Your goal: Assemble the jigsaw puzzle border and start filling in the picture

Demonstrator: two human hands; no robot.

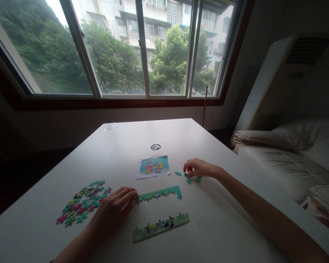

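Note:
My left hand (120, 201), fingers drawn together and curled, rests at the left end of a teal jigsaw strip (160, 193) and grips that end. To the right, my right hand (200, 168) bends its fingers down around a small teal jigsaw piece (186, 175), partly hidden by the fingertips. Other loose teal pieces lie close by, one left of the fingers (178, 173) and one below the palm (199, 179). Nearer me is a second joined strip (161, 228), green with small colourful figures. A cartoon reference picture (155, 166) lies flat beyond the upper strip.
A pile of loose jigsaw pieces (83, 204), teal, pink and yellow, spreads left of my left hand on the white table (222, 226). Toward the far side are a round dark mark (155, 147) and clear plastic (111, 127). A pale sofa (285, 160) stands at the right.

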